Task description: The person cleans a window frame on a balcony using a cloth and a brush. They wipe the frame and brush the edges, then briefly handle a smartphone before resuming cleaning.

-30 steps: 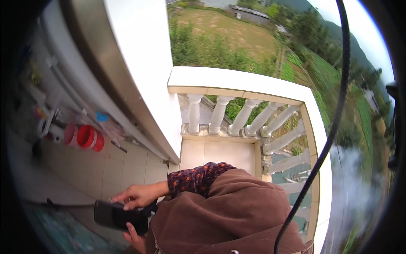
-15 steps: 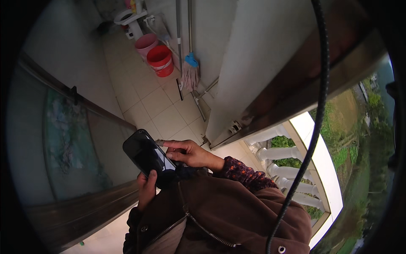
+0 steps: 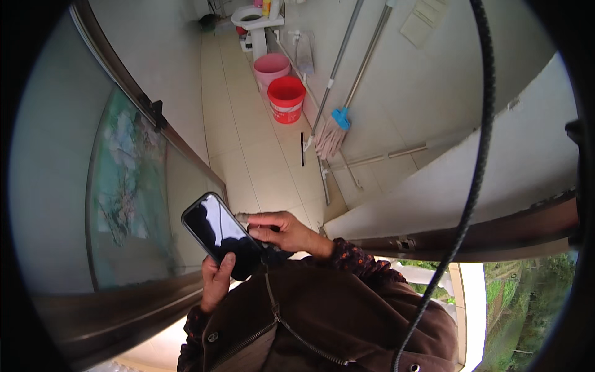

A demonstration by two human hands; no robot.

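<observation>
A black smartphone is tilted in front of my brown jacket, its glossy face up with bright reflections. My left hand grips its lower end, thumb on the front and fingers behind. Beside the phone's right edge is my right hand, index finger stretched out and thumb a little apart from it. A greyish wrap or cap covers that index fingertip. Whether the right thumb touches the phone, I cannot tell.
Ahead lies a tiled bathroom floor with a red bucket, pink bucket and toilet. A mop and squeegee lean right. A door stands left; a black cable hangs in front.
My view has swung right toward the bathroom, so the buckets and mop sit farther right and the balcony railing shows less. Both hands keep about the same pose around the phone.
</observation>
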